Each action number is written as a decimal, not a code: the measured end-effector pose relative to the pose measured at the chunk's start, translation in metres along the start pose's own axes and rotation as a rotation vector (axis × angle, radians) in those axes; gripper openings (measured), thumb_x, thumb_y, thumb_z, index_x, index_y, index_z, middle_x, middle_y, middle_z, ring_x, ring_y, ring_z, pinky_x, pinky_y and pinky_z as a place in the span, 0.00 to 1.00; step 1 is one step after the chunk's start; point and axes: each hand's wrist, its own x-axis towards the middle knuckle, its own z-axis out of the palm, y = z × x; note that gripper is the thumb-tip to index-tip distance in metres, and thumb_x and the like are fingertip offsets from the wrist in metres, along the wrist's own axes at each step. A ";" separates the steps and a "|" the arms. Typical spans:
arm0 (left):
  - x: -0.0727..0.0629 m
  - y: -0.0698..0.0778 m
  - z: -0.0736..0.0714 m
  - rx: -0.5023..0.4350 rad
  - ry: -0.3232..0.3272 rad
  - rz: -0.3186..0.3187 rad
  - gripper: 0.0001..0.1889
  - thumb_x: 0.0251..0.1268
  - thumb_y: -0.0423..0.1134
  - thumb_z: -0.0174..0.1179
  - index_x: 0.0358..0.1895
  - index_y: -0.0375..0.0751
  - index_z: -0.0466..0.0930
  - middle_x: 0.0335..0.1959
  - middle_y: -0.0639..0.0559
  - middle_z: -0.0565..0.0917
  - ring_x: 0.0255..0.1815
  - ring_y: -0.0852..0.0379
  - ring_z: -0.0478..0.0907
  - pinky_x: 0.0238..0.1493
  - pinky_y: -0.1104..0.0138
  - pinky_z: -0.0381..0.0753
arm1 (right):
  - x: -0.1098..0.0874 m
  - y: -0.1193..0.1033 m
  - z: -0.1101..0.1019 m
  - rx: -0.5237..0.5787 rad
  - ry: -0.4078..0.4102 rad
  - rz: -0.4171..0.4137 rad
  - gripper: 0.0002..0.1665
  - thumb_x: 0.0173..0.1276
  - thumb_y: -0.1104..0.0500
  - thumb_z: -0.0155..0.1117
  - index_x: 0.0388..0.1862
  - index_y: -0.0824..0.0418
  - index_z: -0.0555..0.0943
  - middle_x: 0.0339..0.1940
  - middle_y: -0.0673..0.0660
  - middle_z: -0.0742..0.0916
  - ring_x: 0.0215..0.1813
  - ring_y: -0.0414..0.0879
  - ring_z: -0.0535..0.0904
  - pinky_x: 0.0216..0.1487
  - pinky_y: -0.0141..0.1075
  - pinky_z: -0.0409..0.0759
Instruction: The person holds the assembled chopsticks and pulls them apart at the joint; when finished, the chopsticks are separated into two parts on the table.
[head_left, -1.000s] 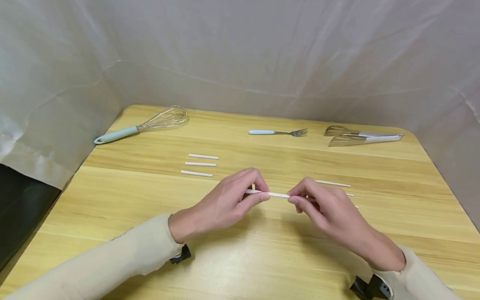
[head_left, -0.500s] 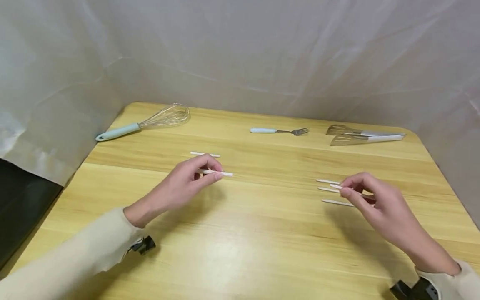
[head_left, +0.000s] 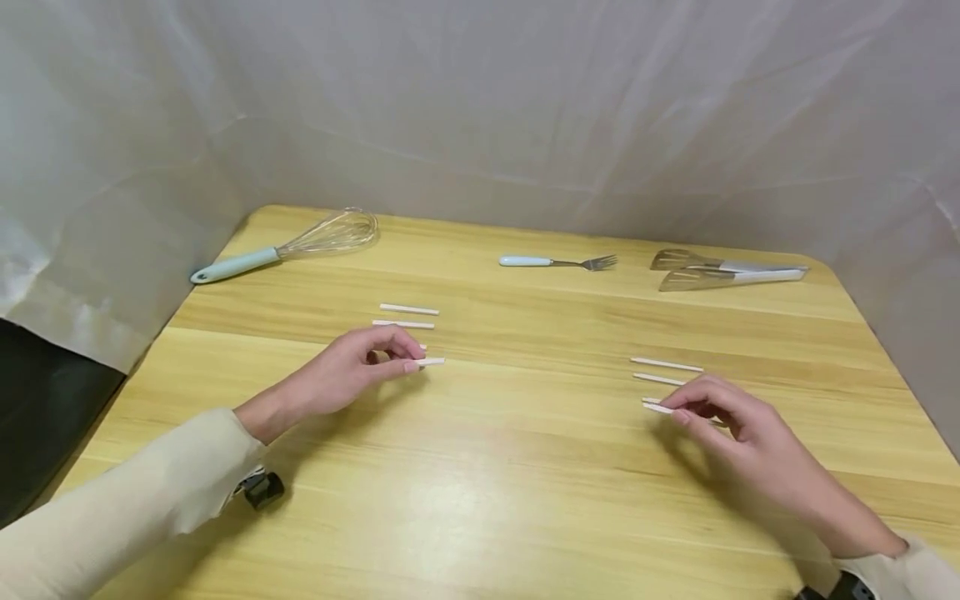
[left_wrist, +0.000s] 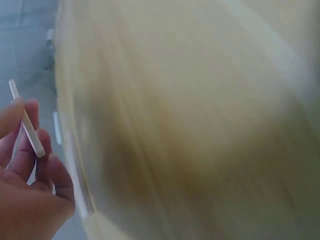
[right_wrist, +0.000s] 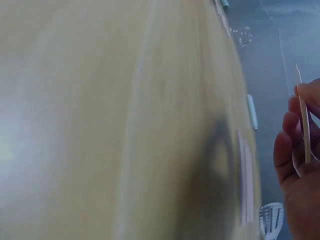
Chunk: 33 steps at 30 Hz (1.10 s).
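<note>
My left hand (head_left: 341,371) pinches a short white stick (head_left: 432,362) between thumb and fingers, low over the table. Beyond it lie several similar sticks: a far one (head_left: 409,309), a middle one (head_left: 403,324) and a nearer one mostly hidden by the fingers. The left wrist view shows the held stick's blunt end (left_wrist: 35,142). My right hand (head_left: 750,429) pinches another thin stick (head_left: 657,407), whose tip is pointed in the right wrist view, where its shaft (right_wrist: 305,125) crosses the fingers. Close behind are more sticks (head_left: 667,364), the nearest partly covered by the hand.
Along the back of the wooden table (head_left: 480,500) lie a whisk (head_left: 300,246) at left, a fork (head_left: 555,262) in the middle and tongs (head_left: 727,273) at right. Grey cloth (head_left: 480,108) hangs behind the table.
A second ago both hands held ends of one white length over the middle. They have since moved apart, each with a stick, and come lower and nearer beside the two rows.
</note>
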 end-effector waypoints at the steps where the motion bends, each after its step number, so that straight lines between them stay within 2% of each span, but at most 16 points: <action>1: 0.000 -0.002 -0.001 -0.004 -0.002 -0.011 0.05 0.81 0.43 0.66 0.51 0.49 0.87 0.48 0.53 0.87 0.52 0.52 0.80 0.56 0.59 0.76 | -0.001 0.001 0.000 -0.003 -0.009 0.017 0.20 0.75 0.75 0.66 0.51 0.50 0.88 0.46 0.47 0.89 0.45 0.36 0.81 0.45 0.26 0.78; 5: -0.003 -0.010 -0.003 0.007 0.003 -0.038 0.05 0.81 0.43 0.66 0.51 0.50 0.87 0.47 0.53 0.87 0.51 0.51 0.80 0.56 0.61 0.77 | -0.005 0.005 0.000 -0.025 -0.037 0.044 0.18 0.77 0.73 0.67 0.52 0.49 0.87 0.45 0.49 0.88 0.44 0.36 0.80 0.46 0.25 0.77; 12: -0.005 -0.017 -0.006 0.053 0.032 -0.042 0.04 0.79 0.43 0.68 0.50 0.53 0.88 0.49 0.55 0.88 0.51 0.53 0.81 0.57 0.62 0.80 | -0.012 0.011 -0.002 -0.060 -0.096 0.080 0.16 0.79 0.68 0.68 0.52 0.46 0.85 0.41 0.45 0.86 0.37 0.38 0.75 0.35 0.32 0.73; 15: -0.006 -0.019 -0.005 0.074 0.044 -0.032 0.03 0.79 0.41 0.68 0.49 0.51 0.89 0.50 0.54 0.88 0.52 0.54 0.82 0.57 0.64 0.81 | -0.014 0.014 -0.001 -0.066 -0.115 0.082 0.17 0.78 0.69 0.68 0.51 0.45 0.85 0.43 0.44 0.86 0.40 0.37 0.78 0.39 0.27 0.77; 19: -0.006 -0.023 -0.005 0.097 0.061 -0.008 0.03 0.78 0.38 0.68 0.48 0.49 0.90 0.48 0.53 0.88 0.49 0.54 0.82 0.52 0.68 0.81 | -0.016 0.016 -0.001 -0.082 -0.115 0.097 0.16 0.78 0.68 0.69 0.49 0.45 0.86 0.46 0.43 0.86 0.45 0.34 0.82 0.47 0.23 0.80; 25: -0.004 -0.028 -0.007 0.164 0.082 0.007 0.04 0.78 0.37 0.68 0.48 0.51 0.90 0.47 0.54 0.88 0.47 0.54 0.80 0.52 0.66 0.79 | -0.017 0.019 0.001 -0.135 -0.097 0.154 0.13 0.79 0.63 0.70 0.48 0.42 0.87 0.46 0.44 0.87 0.48 0.31 0.83 0.48 0.20 0.80; 33: -0.004 -0.030 -0.012 0.213 0.104 0.007 0.04 0.79 0.38 0.68 0.48 0.50 0.90 0.47 0.53 0.89 0.48 0.54 0.79 0.54 0.63 0.78 | -0.016 0.023 0.004 -0.203 -0.072 0.142 0.14 0.77 0.63 0.73 0.46 0.41 0.87 0.45 0.40 0.87 0.46 0.29 0.82 0.46 0.19 0.78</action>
